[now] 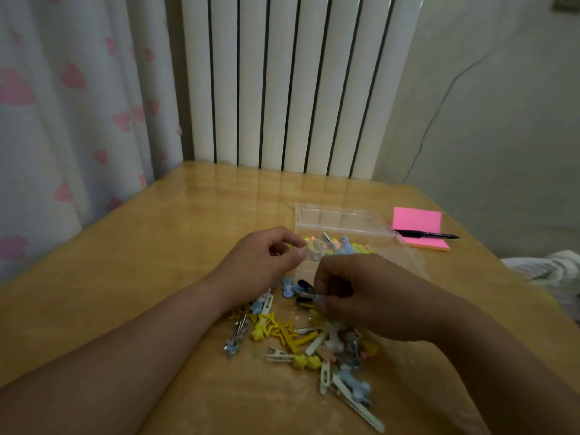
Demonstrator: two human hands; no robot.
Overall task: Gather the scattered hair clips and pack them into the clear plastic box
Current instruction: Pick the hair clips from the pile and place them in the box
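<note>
Wooden table: glossy tan surface carrying everything, with both bare forearms reaching in from the near edge.
Loose hair clips: a scattered heap nearest the person, yellow star clips, white and silver alligator clips, and a pale blue bow clip at the near right end.
Right hand: curled over the far side of the heap, fingertips pinched together on a small pale blue clip; black and blue clips lie just to its left.
Left hand: just beyond and to the left, thumb and fingers nearly closed at the left edge of the box; whether it holds anything, I cannot tell.
Clear plastic box: open, behind both hands, with divided compartments along its far side and a cluster of coloured clips already lying in it.
Pink sticky notes: right of the box, apart from it.
Black pen: lying across the notes' near part.
White radiator: upright behind the table.
Heart-print curtain: far left.
</note>
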